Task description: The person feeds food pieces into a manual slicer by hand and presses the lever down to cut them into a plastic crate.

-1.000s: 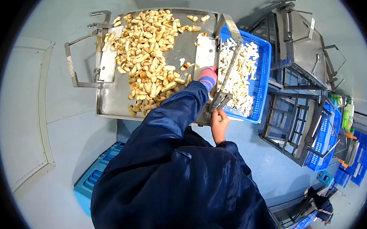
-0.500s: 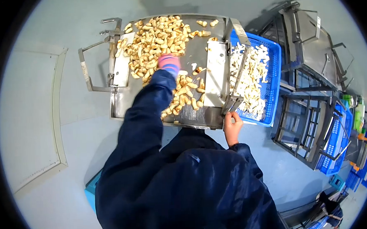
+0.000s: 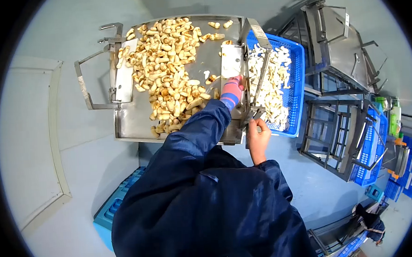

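My left hand [image 3: 233, 89], in a pink and blue striped glove, is over the near part of a white board [image 3: 232, 58], beside the metal bar of a hinged cutter [image 3: 262, 78]. Its fingers look closed; what they hold, if anything, is hidden. My bare right hand [image 3: 258, 136] is closed around the near end of the cutter's handle. Many pale, stubby mushrooms with brownish patches [image 3: 169, 75] are heaped on the steel tray [image 3: 132, 120] to the left. White cut pieces [image 3: 272, 86] fill much of a blue basket [image 3: 297, 85] right of the cutter.
A second hinged metal arm [image 3: 85, 88] with a white board [image 3: 124, 74] is fixed to the tray's left side. Steel frames [image 3: 345, 53] stand to the right, with another blue basket [image 3: 374, 144] below. A turquoise stool [image 3: 115, 201] is at lower left.
My left hand has moved right, from the mushroom heap to the board by the cutter. My right hand stays on the handle. The whole view has shifted slightly left.
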### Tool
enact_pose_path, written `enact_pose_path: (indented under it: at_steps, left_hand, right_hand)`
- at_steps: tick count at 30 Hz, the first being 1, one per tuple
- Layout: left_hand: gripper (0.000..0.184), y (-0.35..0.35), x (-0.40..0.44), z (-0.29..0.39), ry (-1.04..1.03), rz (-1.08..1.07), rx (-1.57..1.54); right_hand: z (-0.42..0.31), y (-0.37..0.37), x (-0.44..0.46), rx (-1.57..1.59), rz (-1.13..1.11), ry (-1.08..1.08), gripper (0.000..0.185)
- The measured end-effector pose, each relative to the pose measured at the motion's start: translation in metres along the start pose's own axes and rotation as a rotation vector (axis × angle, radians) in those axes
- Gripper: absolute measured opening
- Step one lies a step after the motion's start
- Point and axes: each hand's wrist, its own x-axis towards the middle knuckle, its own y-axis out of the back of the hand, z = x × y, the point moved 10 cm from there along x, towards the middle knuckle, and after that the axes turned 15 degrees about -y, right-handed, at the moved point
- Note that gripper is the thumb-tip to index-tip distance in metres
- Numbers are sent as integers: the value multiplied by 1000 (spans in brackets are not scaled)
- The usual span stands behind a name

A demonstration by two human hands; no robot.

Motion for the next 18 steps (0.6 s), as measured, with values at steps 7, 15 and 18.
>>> enact_pose_path:
  at_steps: [7,15,18]
  left_hand:
    - [50,-13,-11,-15,69,18,-130]
    - [47,-24,-4,-21,119,-25,-546]
    - [50,-14,-1,-9,35,-176,-168]
  right_hand:
    - [26,-5,-8,-56,82,201,21]
    - [5,0,-7,-25,78,197,19]
    - [27,-2,-5,-38,116,167,21]
